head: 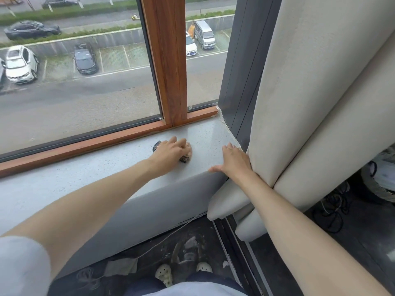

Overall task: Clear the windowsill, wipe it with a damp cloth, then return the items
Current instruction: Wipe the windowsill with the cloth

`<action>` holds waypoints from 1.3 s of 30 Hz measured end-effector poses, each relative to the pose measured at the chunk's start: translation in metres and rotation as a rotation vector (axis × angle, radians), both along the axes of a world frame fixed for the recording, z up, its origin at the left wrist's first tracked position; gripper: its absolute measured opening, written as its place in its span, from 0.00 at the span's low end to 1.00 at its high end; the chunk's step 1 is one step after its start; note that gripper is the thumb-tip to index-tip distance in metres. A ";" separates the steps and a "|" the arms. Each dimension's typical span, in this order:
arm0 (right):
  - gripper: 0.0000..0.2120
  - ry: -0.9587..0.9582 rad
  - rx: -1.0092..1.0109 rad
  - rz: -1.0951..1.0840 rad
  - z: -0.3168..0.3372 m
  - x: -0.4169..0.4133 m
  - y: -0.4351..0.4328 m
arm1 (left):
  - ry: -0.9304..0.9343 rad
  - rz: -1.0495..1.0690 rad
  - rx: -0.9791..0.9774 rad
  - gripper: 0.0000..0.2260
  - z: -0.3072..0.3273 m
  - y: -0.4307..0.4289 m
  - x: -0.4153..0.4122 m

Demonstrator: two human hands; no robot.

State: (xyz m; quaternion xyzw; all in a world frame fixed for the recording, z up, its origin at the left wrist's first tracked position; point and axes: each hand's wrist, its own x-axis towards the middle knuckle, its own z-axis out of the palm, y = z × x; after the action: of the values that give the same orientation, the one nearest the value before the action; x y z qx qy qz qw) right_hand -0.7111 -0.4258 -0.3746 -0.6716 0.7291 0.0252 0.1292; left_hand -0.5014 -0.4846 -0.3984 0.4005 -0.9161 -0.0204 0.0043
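One cloth [185, 159] lies bunched on the windowsill [102, 176], mostly hidden under the left hand [171, 153], whose fingers curl over it. Only two dark, perhaps netted, ends show. The right hand [234, 161] rests well right of those fingers, its own spread flat, against one padded panel [299, 103].

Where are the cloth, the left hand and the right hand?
cloth [185, 159]: head view, patterned lower edge.
left hand [169, 153]: head view, back of hand.
right hand [234, 162]: head view, back of hand.
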 end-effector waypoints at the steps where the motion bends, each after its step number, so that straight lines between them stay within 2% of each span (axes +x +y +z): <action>1: 0.37 -0.002 0.001 -0.005 0.000 -0.001 0.000 | -0.016 0.069 -0.035 0.18 0.001 -0.002 -0.013; 3: 0.37 -0.006 0.002 -0.008 0.000 -0.002 -0.001 | -0.013 0.142 -0.030 0.16 0.000 0.009 -0.037; 4: 0.37 -0.009 0.001 -0.010 0.000 -0.003 -0.001 | -0.018 0.109 -0.011 0.17 -0.002 0.019 -0.043; 8: 0.38 0.000 0.012 -0.006 0.004 -0.003 -0.002 | 0.066 -0.211 0.023 0.22 -0.002 0.044 -0.006; 11: 0.38 0.000 0.012 -0.011 0.006 -0.003 0.000 | -0.055 -0.023 -0.025 0.20 0.000 0.015 -0.005; 14: 0.37 -0.005 0.012 -0.018 0.007 -0.003 0.000 | -0.042 0.212 -0.040 0.15 0.006 0.009 -0.049; 16: 0.38 -0.012 0.008 -0.016 0.005 -0.002 0.000 | -0.041 0.164 -0.009 0.17 0.002 0.025 -0.057; 18: 0.38 -0.010 0.005 -0.012 0.005 -0.001 -0.001 | -0.036 -0.002 -0.019 0.23 -0.006 0.051 -0.034; 20: 0.38 -0.006 0.000 -0.011 0.005 -0.001 -0.002 | -0.018 0.003 0.008 0.26 -0.004 0.057 0.000; 23: 0.37 -0.006 0.003 -0.008 0.007 0.000 -0.001 | -0.023 0.371 0.030 0.20 0.004 0.031 0.016; 25: 0.37 -0.001 0.000 -0.012 0.008 0.001 0.001 | -0.033 0.491 0.020 0.15 0.011 0.029 -0.001; 27: 0.38 -0.009 -0.005 -0.018 0.008 0.002 0.002 | -0.024 0.450 0.017 0.17 0.009 0.046 -0.020; 30: 0.37 -0.015 -0.006 -0.017 0.010 0.002 0.003 | -0.015 0.139 0.063 0.23 0.002 0.084 -0.019; 31: 0.37 -0.017 -0.006 -0.017 0.012 0.002 0.003 | 0.011 0.093 0.073 0.25 0.006 0.086 -0.008; 33: 0.36 -0.025 0.005 -0.021 0.014 0.001 0.004 | -0.012 0.181 0.075 0.25 0.008 0.068 0.016; 37: 0.34 -0.035 0.008 -0.011 0.016 -0.001 0.006 | -0.025 0.556 -0.032 0.22 0.002 0.035 0.020; 39: 0.33 -0.058 0.014 -0.009 0.015 -0.001 0.006 | 0.057 0.536 0.006 0.22 0.000 0.044 -0.005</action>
State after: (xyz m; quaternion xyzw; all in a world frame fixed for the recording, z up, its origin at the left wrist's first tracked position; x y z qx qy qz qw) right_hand -0.7117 -0.4199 -0.3596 -0.6679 0.7278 0.0104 0.1551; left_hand -0.5066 -0.4408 -0.3986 0.6280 -0.7767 -0.0325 0.0345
